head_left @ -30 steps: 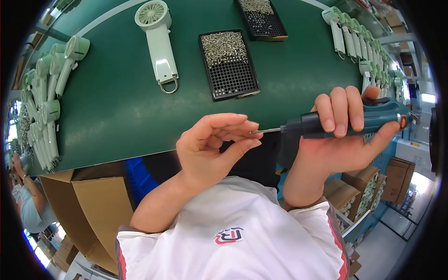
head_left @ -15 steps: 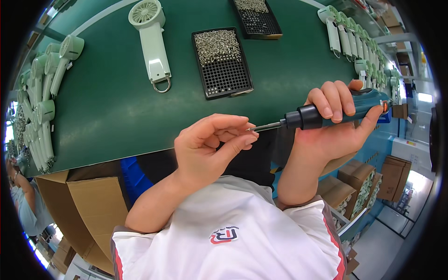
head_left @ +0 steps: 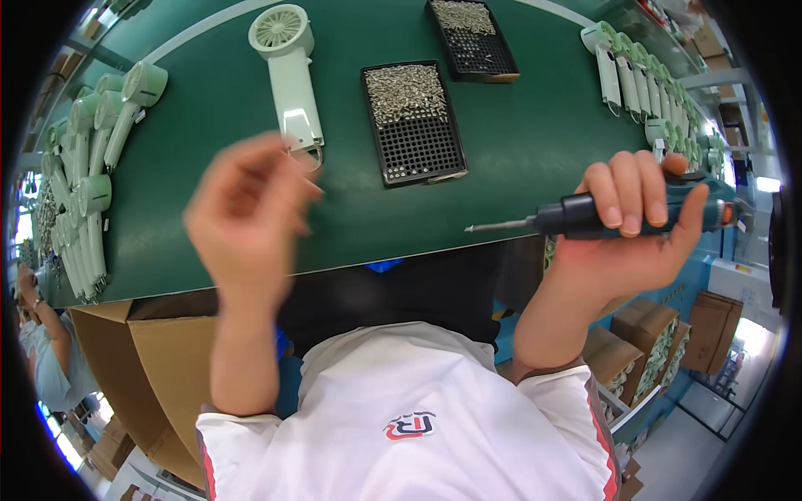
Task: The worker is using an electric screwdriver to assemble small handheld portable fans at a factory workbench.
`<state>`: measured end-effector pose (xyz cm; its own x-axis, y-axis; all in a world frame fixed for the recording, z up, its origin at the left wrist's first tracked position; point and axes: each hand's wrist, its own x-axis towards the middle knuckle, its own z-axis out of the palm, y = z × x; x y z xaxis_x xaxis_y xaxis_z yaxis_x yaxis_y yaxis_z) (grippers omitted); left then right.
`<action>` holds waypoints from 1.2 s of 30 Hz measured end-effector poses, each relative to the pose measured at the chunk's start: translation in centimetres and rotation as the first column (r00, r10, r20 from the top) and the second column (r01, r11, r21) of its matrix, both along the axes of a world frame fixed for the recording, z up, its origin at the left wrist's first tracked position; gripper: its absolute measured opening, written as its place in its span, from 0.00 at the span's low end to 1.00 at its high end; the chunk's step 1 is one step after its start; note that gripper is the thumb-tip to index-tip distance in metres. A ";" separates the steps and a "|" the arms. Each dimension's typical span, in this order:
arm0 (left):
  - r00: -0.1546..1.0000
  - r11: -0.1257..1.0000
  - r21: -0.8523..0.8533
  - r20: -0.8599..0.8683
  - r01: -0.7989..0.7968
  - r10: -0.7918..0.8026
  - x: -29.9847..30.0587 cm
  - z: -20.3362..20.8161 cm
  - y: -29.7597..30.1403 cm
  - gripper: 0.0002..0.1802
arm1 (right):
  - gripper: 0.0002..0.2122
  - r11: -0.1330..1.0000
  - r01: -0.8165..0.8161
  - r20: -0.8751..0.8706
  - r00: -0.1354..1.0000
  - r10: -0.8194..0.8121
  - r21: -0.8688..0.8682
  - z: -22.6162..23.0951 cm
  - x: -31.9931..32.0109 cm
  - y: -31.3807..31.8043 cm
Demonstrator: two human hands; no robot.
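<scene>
My right hand point(head_left: 639, 213) is wrapped round an electric screwdriver point(head_left: 576, 215), its bit pointing left above the bench's near edge. The tip seems to carry a tiny screw, too small to be sure. My left hand point(head_left: 251, 209) is smeared by motion near the lower end of a pale green handheld fan point(head_left: 294, 88). That fan lies with its round grille away from me and a metal loop point(head_left: 307, 159) at its handle end; whether my fingers touch the loop I cannot tell. Right of the fan sits a black screw tray point(head_left: 418, 138), heaped with small silver screws at its far half.
A second screw tray point(head_left: 476, 42) stands farther back. More pale green fans point(head_left: 96, 125) crowd the bench's left side, and another row of fans point(head_left: 639, 79) lines the right. An open cardboard box point(head_left: 171, 351) is below the near edge, left. Another person point(head_left: 50, 351) shows at far left.
My left hand has left the screwdriver's tip and moved left and away from me, toward the fan's loop. The screwdriver, in my right hand, has shifted slightly right.
</scene>
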<state>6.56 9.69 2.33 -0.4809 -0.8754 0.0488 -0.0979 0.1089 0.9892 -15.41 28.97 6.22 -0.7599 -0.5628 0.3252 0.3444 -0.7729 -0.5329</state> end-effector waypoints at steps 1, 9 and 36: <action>0.998 0.999 -0.030 0.048 -0.027 0.028 -0.3 0.3 -3.4 0.19 | 0.22 1.000 -0.019 -0.087 0.996 0.018 -0.010 0.8 -0.5 0.1; 0.808 0.925 0.212 0.452 0.315 -0.379 -3.8 0.3 -12.8 0.32 | 0.24 0.903 -0.429 -0.669 0.671 0.321 0.004 3.5 -0.5 -9.5; 0.801 0.709 0.493 0.039 0.504 -0.597 -4.9 -2.1 -11.1 0.27 | 0.23 0.943 -0.143 -0.615 0.726 0.307 0.302 1.2 4.4 -15.9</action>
<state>1.65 -1.39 0.22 -0.8426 -0.3518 -0.4077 -0.3421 -0.2351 0.9098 -10.98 13.03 7.37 -0.2527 -0.8067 0.5342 0.0023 -0.5526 -0.8334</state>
